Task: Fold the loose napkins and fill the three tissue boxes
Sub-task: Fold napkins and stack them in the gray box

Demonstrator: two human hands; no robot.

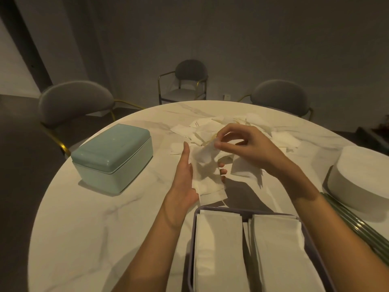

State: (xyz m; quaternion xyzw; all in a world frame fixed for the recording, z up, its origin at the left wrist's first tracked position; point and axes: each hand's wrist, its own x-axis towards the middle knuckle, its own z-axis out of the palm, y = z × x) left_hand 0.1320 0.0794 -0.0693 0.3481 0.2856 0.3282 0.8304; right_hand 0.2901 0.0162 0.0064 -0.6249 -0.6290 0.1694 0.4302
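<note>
napkin: a crumpled napkin [205, 165] lies across my left hand [185, 175], fingers curled under it.
right hand: my right hand [244, 146] pinches its top edge, I think.
behind: loose napkins [210, 127] on the desk [105, 218].
left: teal box [113, 157], lid on.

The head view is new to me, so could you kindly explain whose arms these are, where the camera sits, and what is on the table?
There is no machine here: a person wears one wide-angle camera on the head, looking forward and down, so the two bare arms are their own. The left hand cradles a napkin, and the right hand pinches its top edge. They work over a round marble table. A pile of loose napkins lies just beyond the hands. To the left stands a closed green box. Nearest the camera is a grey box, open, holding two stacks of folded napkins. At the right edge sits a round white box. Chairs stand behind.
</note>
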